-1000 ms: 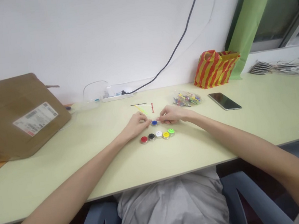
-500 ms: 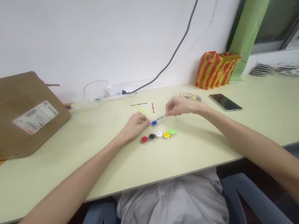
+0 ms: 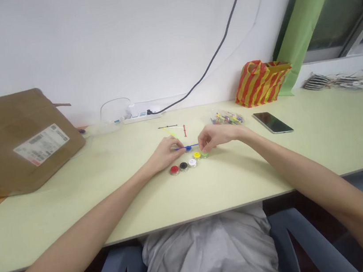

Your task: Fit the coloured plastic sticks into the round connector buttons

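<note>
My left hand (image 3: 169,151) pinches the left part of a thin blue stick (image 3: 194,145). A blue round cap (image 3: 188,148) sits at the stick's middle. My right hand (image 3: 213,136) has its fingers closed at the stick's right end, which they hide. Its fingertips also meet a green-topped disc (image 3: 205,154). Beside that lies a yellow-topped disc (image 3: 197,155). White (image 3: 192,163), black (image 3: 183,166) and red (image 3: 174,169) discs continue the row on the near side. Beyond my hands lie a black stick (image 3: 167,126), a red stick (image 3: 185,131) and a yellow-green stick (image 3: 171,133).
A clear bag of small coloured parts (image 3: 227,118) lies behind my right hand, with a phone (image 3: 272,122) to its right. A striped bag (image 3: 259,83), a power strip (image 3: 142,116) and a cardboard box (image 3: 22,143) stand along the wall side of the table (image 3: 137,204).
My right hand has moved left and a little nearer, onto the blue stick's right end. The yellow and green discs have shifted away from me, out of line with the others.
</note>
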`<act>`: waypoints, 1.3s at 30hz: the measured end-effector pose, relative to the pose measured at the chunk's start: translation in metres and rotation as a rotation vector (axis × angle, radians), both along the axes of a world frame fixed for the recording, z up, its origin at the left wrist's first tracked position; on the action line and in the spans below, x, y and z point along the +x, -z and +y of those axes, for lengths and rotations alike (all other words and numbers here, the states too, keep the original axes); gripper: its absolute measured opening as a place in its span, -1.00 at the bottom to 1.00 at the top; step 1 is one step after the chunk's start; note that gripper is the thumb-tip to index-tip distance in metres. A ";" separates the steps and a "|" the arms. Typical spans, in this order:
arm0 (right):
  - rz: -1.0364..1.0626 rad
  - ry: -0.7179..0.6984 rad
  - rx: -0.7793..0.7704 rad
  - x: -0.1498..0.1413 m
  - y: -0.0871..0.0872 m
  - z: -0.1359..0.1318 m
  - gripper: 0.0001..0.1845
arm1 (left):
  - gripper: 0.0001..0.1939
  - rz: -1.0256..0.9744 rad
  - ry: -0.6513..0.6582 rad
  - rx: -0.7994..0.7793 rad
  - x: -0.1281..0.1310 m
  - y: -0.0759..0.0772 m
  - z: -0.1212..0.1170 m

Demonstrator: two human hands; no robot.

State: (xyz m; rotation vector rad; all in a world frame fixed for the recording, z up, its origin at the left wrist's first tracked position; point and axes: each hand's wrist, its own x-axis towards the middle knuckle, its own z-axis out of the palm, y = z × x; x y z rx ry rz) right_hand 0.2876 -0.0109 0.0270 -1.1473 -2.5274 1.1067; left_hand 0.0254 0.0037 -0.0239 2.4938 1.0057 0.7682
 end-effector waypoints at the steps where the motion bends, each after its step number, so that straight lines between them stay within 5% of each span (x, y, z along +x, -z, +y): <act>1: 0.009 -0.001 -0.006 0.000 0.000 0.000 -0.68 | -0.73 -0.003 -0.010 -0.001 0.000 0.001 0.002; 5: 0.016 -0.019 -0.019 0.000 0.002 0.002 -0.66 | -0.74 0.001 -0.037 -0.007 -0.002 0.001 0.004; 15: 0.062 0.125 0.289 0.002 0.007 0.010 -0.66 | -0.61 0.037 0.033 -0.014 0.000 0.000 -0.005; 23: 0.047 0.216 0.435 -0.013 0.028 0.019 -0.79 | -0.80 0.022 -0.024 0.075 0.010 0.012 0.016; 30: 0.144 0.328 0.442 -0.021 0.031 0.011 -0.57 | -0.78 -0.003 -0.086 0.027 0.006 0.016 0.024; 35: 0.154 0.433 0.421 -0.021 0.026 0.009 -0.19 | -0.77 -0.002 -0.111 0.023 0.007 0.014 0.023; 39: 0.142 0.458 0.456 -0.019 0.028 0.013 -0.24 | -0.78 0.003 -0.090 0.024 0.006 0.012 0.020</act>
